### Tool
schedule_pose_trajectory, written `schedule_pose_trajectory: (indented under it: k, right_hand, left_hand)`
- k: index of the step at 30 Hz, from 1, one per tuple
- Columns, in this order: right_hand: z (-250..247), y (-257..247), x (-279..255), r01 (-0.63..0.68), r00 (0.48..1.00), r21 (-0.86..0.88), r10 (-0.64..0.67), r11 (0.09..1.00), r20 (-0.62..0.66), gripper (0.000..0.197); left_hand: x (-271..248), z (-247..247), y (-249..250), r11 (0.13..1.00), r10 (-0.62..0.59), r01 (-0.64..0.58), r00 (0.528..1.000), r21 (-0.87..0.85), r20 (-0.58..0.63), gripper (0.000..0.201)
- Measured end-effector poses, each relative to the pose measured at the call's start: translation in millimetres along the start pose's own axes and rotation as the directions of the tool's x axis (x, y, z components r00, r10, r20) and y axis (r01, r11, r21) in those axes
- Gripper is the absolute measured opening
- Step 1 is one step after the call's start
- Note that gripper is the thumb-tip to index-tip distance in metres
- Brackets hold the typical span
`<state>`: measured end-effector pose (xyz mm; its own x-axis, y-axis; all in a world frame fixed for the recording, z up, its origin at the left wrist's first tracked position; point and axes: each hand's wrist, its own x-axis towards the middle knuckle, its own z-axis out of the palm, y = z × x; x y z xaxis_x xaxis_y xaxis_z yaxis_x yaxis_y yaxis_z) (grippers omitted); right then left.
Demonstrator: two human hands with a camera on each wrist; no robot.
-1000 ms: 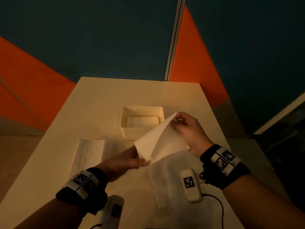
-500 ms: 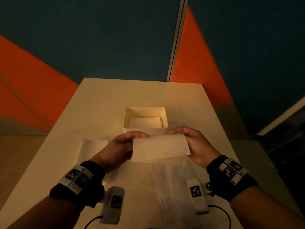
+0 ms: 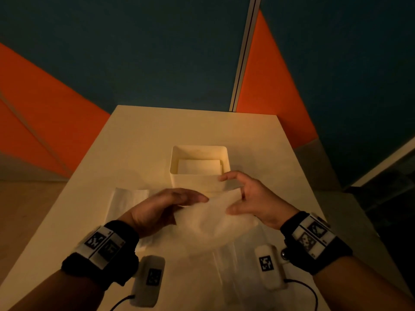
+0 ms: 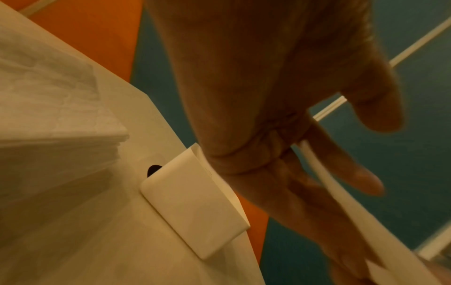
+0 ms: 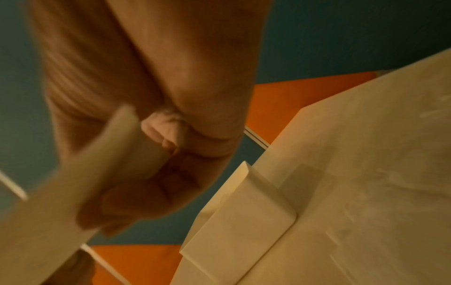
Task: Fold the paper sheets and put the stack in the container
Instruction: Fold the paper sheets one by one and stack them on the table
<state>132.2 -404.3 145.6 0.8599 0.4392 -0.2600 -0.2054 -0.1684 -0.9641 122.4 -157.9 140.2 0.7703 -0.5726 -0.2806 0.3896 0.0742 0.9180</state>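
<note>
Grip: left hand point(image 3: 166, 205) and right hand point(image 3: 253, 198) each grasp one end of a folded sheet point(image 3: 213, 221), which is lifted off the table point(image 3: 179, 126) (likely to square its edges).
Just beyond the grip: container point(image 3: 193, 184), with folded paper point(image 3: 198, 166) already inside.
Left of the grip: pile point(image 3: 128, 198) of unfolded sheets.
In the way: only the container's near wall.

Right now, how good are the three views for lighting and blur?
Head view: dim amber light, wide-angle bowing, paper sheet blurred. Left wrist view: left hand shadowed, paper stack fairly sharp. Right wrist view: right hand and paper sheet heavily blurred.
</note>
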Motion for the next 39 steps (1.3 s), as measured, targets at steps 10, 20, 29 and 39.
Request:
schedule_pose_trajectory:
  k: [10, 20, 29, 39]
  right_hand:
    - [8.8, 18.1, 9.9, -0.135, 0.985, -0.121, 0.12, 0.983, -0.128, 0.033]
    - [-42.3, 68.8, -4.7, -0.415, 0.91, -0.734, 0.256, 0.537, -0.327, 0.071]
    - [-51.2, 93.2, -20.0, -0.336, 0.892, -0.917, 0.386, 0.214, -0.236, 0.119]
    - [-59.3, 92.1, 6.3, -0.32, 0.928, -0.888, 0.296, 0.331, -0.225, 0.107]
  left_hand:
    - [-25.6, -19.7, -26.3, 0.985, 0.019, 0.037, 0.947, 0.169, -0.32, 0.031]
    - [-67.7, -87.7, -55.6, 0.972, 0.076, 0.13, 0.618, 0.197, -0.782, 0.039]
    - [-57.9, -99.1, -73.8, 0.519, 0.275, 0.523, 0.646, 0.676, -0.712, 0.037]
    - [-57.2, -94.4, -68.0, 0.304, 0.271, 0.683, 0.606, 0.664, -0.748, 0.048]
